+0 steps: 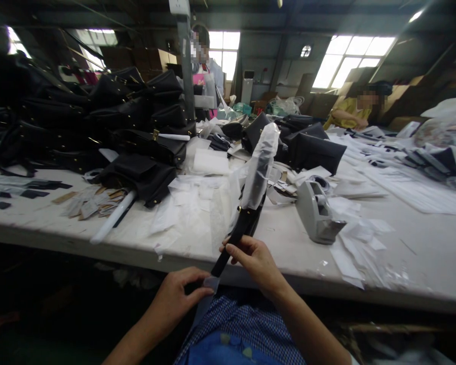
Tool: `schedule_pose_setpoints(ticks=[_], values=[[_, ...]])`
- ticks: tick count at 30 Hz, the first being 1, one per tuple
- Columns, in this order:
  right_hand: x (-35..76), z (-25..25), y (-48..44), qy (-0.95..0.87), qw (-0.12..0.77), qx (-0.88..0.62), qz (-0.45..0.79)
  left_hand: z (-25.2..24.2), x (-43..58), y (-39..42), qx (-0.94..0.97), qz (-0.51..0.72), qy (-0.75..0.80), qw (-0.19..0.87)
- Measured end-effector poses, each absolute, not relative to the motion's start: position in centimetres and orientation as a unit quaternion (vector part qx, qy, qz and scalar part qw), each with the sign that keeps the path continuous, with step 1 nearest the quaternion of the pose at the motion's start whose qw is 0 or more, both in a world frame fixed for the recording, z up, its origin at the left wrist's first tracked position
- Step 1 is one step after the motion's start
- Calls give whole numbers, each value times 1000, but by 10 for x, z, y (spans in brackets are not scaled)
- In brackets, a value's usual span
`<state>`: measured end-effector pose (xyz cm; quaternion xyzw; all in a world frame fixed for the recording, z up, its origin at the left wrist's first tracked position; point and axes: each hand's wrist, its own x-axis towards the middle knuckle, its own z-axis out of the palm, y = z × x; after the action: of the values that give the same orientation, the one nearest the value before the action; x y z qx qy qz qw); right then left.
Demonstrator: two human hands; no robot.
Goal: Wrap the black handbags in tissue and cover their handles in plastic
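A black strap (231, 243) runs down from a dark bag partly covered by a translucent plastic wrap (259, 172) toward my lap. My right hand (256, 261) pinches the strap near the table's front edge. Lower down, my left hand (182, 294) pinches a small translucent plastic sleeve (212, 284) at the strap's lower end, thumb and forefinger pressed on it. The wrapped bag stands on the table just beyond my right hand, and a brass-coloured fitting shows where the strap meets it.
Stacked black bags (137, 116) fill the left side of the white table (281, 243). A grey tape dispenser (317, 213) stands right of the wrapped bag, beside loose white paper strips (349, 253). Cardboard tags (95, 200) lie at left. A person in yellow (345, 114) works across the table.
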<state>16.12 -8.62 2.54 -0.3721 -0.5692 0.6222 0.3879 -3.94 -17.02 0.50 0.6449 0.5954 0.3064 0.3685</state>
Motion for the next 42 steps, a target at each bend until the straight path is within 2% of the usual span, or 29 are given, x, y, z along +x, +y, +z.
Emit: schedule_pose_setpoints(ticks=[29, 42], values=[[163, 26, -87, -580, 387, -382, 607, 11, -35, -162, 644, 304, 596, 371], [166, 25, -83, -584, 392, -366, 609, 20, -24, -148, 572, 351, 547, 501]])
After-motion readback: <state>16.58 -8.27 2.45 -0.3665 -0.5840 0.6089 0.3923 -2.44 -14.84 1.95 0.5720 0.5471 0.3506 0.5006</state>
